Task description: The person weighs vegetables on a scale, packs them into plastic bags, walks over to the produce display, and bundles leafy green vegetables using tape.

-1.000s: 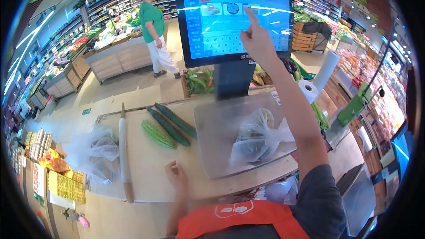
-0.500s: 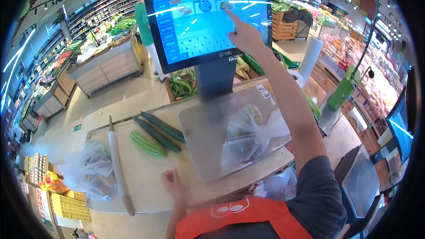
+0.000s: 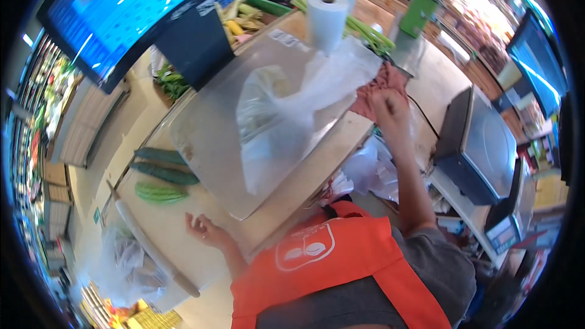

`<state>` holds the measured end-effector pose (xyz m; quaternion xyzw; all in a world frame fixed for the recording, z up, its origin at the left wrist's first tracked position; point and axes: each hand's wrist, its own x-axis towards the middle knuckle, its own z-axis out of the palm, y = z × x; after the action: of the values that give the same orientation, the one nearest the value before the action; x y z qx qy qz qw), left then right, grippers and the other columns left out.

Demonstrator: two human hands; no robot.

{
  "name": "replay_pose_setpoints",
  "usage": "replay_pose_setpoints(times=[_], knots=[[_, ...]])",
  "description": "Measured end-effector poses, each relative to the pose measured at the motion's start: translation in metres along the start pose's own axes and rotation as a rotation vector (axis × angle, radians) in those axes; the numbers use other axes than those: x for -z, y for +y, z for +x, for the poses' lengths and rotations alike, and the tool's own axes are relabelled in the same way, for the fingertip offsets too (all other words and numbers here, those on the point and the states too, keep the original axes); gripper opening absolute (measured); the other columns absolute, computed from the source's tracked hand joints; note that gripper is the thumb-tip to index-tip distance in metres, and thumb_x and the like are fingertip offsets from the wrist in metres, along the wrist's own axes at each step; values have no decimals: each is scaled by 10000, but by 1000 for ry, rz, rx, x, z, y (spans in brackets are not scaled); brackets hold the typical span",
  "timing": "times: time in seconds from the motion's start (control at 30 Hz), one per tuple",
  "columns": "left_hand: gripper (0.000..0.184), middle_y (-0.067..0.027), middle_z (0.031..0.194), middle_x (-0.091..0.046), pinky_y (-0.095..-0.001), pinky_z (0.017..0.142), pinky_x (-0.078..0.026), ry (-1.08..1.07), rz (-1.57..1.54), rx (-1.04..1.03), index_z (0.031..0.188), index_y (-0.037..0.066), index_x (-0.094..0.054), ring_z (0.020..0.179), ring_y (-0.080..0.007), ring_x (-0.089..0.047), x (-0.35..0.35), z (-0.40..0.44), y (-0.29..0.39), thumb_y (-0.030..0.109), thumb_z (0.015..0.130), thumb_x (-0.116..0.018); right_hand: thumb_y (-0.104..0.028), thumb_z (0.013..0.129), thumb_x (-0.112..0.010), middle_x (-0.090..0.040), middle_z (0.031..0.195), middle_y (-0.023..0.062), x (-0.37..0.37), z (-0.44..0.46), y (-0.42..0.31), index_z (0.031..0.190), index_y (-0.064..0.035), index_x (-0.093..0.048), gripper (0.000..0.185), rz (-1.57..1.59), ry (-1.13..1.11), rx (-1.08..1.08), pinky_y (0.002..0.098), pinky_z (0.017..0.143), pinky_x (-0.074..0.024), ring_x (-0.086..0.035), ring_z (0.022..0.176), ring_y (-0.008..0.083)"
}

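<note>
My right hand (image 3: 390, 109) is at the right of the steel scale plate (image 3: 213, 140), over a reddish cloth (image 3: 381, 88); its fingers are curled, and what they hold, if anything, is hidden. A clear plastic bag (image 3: 274, 116) with produce inside lies on the plate. My left hand (image 3: 206, 230) hovers low over the counter with its fingers apart and nothing in them. Beyond it lie a pale green ridged gourd (image 3: 159, 193) and two dark green cucumbers (image 3: 163, 172).
A touchscreen (image 3: 140, 6) stands at the upper left. Behind the plate is a bag roll (image 3: 327, 21). Another scale (image 3: 481, 140) sits at the right. A long rod (image 3: 149, 240) and a plastic bag (image 3: 131, 262) lie at the left.
My right hand has left the touchscreen and come down to the reddish cloth. The view has turned toward the right. My left hand's fingers have spread.
</note>
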<state>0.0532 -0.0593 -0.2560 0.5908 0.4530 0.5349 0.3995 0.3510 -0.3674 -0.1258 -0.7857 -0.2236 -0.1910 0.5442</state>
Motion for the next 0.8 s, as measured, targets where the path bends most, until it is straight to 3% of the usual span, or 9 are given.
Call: replay_pose_setpoints(times=[0.03,0.13,0.2,0.4,0.5,0.6,0.7,0.77,0.8], knots=[[190,-71,929,-508,-284,665,-419,11,53,-83,1057,16,-497,794,-148,-487,-5,3,18,96,886,-523,-119,876,-550,-495,628,22,7,-34,29,813,10,-579,147,33,-56,-323,248,525,-363,-445,581,83],[250,-93,984,-525,-300,704,-437,-40,78,-243,1108,10,-491,858,-177,-513,-21,14,68,69,870,-537,-95,874,-534,-565,711,65,12,-85,50,1103,2,-569,252,134,-111,-600,230,586,-429,-527,643,96],[259,-96,983,-541,-292,707,-437,-71,25,-293,1114,4,-492,851,-174,-519,-33,17,89,64,867,-542,-91,877,-537,-570,739,18,3,-93,74,1208,-31,-516,337,208,-116,-494,209,550,-425,-515,632,76],[229,-86,945,-540,-279,674,-453,-78,-30,-311,1073,3,-496,818,-168,-528,-44,-22,117,47,856,-552,-3,825,-561,-578,1050,132,-20,-39,103,1328,-31,-374,537,32,24,-71,274,731,-474,-571,878,142],[232,-73,957,-539,-236,640,-450,-126,-132,-259,1061,17,-495,784,-133,-523,-46,-51,120,14,840,-562,22,811,-557,-556,1081,133,-41,-15,118,1376,-48,-284,631,338,-66,-153,275,729,-479,-573,863,147],[222,-61,974,-535,-228,630,-446,-109,-187,-237,1050,30,-502,772,-120,-519,-50,-69,123,8,838,-561,41,810,-542,-564,998,126,-51,0,128,1360,-43,-283,614,260,-239,-164,272,693,-495,-580,790,154],[215,-38,989,-527,-218,606,-438,-46,-186,-260,1046,58,-510,750,-103,-507,-56,-80,130,34,843,-576,22,787,-504,-550,809,97,-48,-2,129,1156,-10,-461,372,238,-101,-259,281,569,-467,-579,710,155],[222,-33,953,-531,-228,610,-439,6,-210,-163,1054,62,-498,740,-103,-504,-59,-79,142,70,849,-583,78,798,-501,-520,1024,130,-20,-7,86,1159,16,-418,376,503,28,-168,261,662,-486,-579,784,152],[230,-46,941,-535,-240,611,-442,35,-285,-172,1060,59,-490,760,-120,-522,-61,-70,142,73,850,-581,102,793,-506,-544,987,117,-14,-18,85,1166,13,-403,397,695,-74,-199,252,684,-489,-585,765,151]])
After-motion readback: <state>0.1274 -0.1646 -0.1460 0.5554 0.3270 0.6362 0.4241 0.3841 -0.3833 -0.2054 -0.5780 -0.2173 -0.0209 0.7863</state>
